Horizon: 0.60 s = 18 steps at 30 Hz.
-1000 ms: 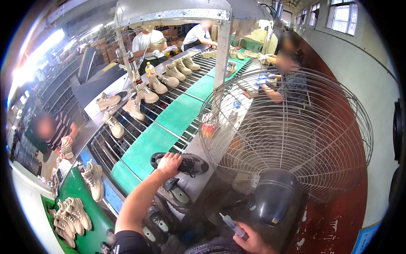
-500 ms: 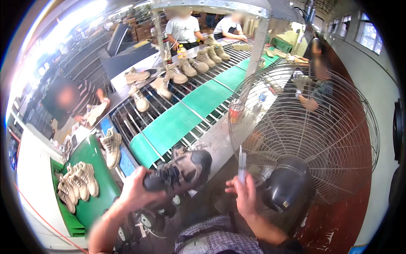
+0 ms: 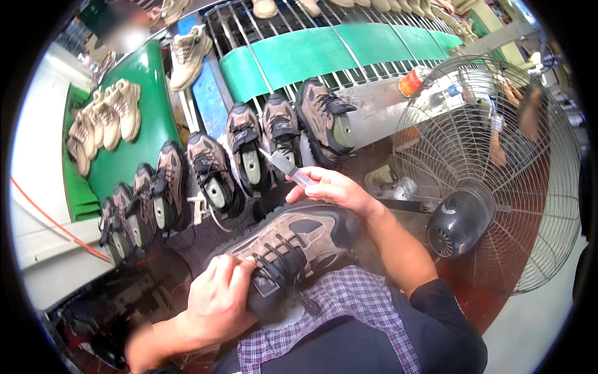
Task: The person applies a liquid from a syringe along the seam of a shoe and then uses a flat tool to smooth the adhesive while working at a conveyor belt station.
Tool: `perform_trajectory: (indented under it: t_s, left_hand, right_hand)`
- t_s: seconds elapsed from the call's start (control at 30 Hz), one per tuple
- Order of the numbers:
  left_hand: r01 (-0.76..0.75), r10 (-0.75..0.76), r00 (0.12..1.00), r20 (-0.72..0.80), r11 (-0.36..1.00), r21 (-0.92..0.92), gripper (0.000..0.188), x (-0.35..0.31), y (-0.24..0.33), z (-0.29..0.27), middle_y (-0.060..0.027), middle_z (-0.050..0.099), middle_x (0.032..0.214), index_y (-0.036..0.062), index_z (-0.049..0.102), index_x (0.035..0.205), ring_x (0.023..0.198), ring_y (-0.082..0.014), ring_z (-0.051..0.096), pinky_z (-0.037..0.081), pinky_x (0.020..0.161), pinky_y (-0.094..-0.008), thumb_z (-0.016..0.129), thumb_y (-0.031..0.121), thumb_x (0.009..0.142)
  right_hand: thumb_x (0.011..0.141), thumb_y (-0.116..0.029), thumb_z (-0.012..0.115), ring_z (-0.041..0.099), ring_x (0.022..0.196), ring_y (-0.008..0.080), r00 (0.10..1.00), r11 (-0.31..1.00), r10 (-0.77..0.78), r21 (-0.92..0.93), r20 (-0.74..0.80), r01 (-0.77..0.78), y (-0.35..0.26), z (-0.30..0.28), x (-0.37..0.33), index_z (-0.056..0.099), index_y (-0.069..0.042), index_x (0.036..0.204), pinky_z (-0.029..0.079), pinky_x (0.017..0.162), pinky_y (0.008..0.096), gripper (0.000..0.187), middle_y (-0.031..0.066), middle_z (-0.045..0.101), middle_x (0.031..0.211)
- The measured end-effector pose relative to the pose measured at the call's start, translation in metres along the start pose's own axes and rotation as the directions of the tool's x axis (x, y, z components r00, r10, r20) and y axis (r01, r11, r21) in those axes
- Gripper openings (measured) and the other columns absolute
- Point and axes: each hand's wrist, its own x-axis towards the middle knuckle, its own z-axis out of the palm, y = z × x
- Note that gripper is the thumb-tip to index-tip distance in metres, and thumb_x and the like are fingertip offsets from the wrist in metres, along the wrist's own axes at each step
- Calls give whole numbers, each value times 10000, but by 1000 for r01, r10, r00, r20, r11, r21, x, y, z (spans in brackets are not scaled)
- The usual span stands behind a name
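Observation:
A brown and black lace-up shoe [image 3: 324,232] lies across my front, over the plaid apron, its toe to the right. My left hand [image 3: 218,298] is closed on the shoe's collar and tongue, beside the laces. Above the toe end, my right hand [image 3: 339,192] pinches a clear plastic syringe [image 3: 293,169], its thin tip pointing up and left. Part of this hand rests against the shoe's far edge. Just beyond stands a row of similar shoes [image 3: 205,163], several with green lasts inside.
A wire-caged fan [image 3: 464,215] stands close on the right. Behind the shoe row run a green belt [image 3: 299,62] and metal rollers. Tan boots [image 3: 112,115] sit on a green surface at the left, and another tan boot [image 3: 187,59] stands by the blue edge. A person is at far right.
The view has tipped downward. The shoe has come from above the belt's near edge to across my front, and the syringe has moved left over it. The left hand is now at its collar.

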Motion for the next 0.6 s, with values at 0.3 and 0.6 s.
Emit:
perform_trajectory:
  t_s: [0.3, 0.6]
  left_hand:
    - [299, -432, 877, 212, 145, -943, 524, 27, -124, 71, -140, 674, 1188, 6, 621, 1260, 1139, -225, 630, 479, 1007, -396, 640, 442, 970]
    - [489, 70, 830, 554, 388, -781, 733, 76, -78, 38, -102, 604, 1288, 77, 470, 1485, 1158, -166, 559, 444, 1026, -355, 789, 361, 889]
  right_hand:
    - [1012, -92, 583, 539, 1148, 115, 981, 970, -189, -149, 42, 193, 2, 55, -10, 376, -15, 1484, 435, 1025, 299, 521, 63, 572, 1222]
    - [1043, -122, 556, 620, 990, 127, 916, 957, -259, -212, -307, 199, -7, 66, -44, 312, -6, 1516, 533, 869, 287, 545, 80, 579, 1140]
